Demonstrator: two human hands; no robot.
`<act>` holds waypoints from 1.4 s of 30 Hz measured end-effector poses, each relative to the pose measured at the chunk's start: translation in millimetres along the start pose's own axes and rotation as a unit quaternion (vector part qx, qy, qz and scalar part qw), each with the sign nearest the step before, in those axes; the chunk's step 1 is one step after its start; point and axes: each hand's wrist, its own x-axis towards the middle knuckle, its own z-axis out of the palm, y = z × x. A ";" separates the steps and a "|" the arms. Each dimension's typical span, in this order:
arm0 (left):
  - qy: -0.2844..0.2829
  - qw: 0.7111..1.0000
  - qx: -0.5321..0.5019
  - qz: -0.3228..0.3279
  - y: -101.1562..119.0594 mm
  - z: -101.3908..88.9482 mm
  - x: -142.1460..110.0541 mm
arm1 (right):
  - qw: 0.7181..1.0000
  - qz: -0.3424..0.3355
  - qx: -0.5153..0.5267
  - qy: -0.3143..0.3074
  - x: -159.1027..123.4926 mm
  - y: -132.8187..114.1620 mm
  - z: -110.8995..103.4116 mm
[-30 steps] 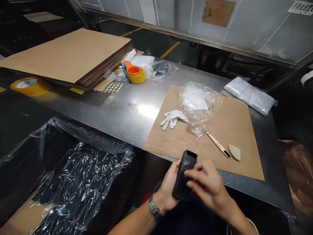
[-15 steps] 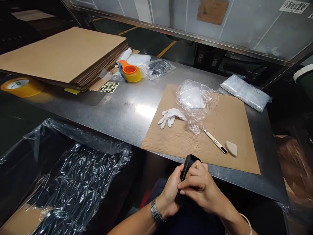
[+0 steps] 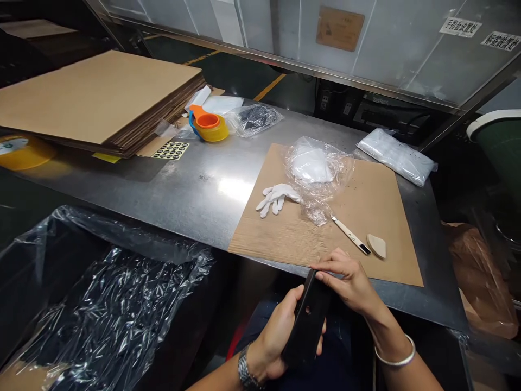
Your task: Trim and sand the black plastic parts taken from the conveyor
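A long black rectangular piece (image 3: 305, 331), with a small round hole in its face, is held above my lap at the table's front edge. My left hand (image 3: 274, 339) is wrapped round its lower part, thumb along one side and fingertips showing at the other. With thumb and fingers, my right hand (image 3: 349, 279) pinches the piece's upper end. Beyond the hands, a knife-like tool (image 3: 350, 235) with a pale handle marked A26 lies on a cardboard sheet (image 3: 374, 195). Beside it is a small beige wedge-shaped pad (image 3: 376, 246).
A white glove (image 3: 279, 198) and a clear plastic bag (image 3: 342, 168) lie on the cardboard. Stacked cardboard (image 3: 101, 98), a tape dispenser (image 3: 211, 125) and a sticker sheet (image 3: 173, 150) sit left on the metal table (image 3: 191, 195). A bin lined with plastic (image 3: 109, 309) stands front left.
The black piece has turned so that its flat face with the hole shows. My right hand has moved from its middle to its upper end. The camera view has shifted slightly.
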 end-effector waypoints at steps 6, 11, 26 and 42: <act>0.020 0.999 0.011 0.026 -0.6 -3.9 3.0 | 0.992 0.095 0.067 0.046 -7.3 1.3 1.7; 0.059 0.992 0.032 0.105 3.3 -4.4 1.2 | 0.990 0.138 0.016 -0.014 -41.4 -4.3 11.9; 0.007 0.999 0.010 0.050 -1.2 -3.8 4.8 | 0.962 0.253 0.066 0.077 -33.0 5.2 23.0; 0.040 0.996 -0.028 0.070 -2.3 -6.1 7.6 | 0.961 0.256 0.091 0.053 -48.2 -10.7 45.8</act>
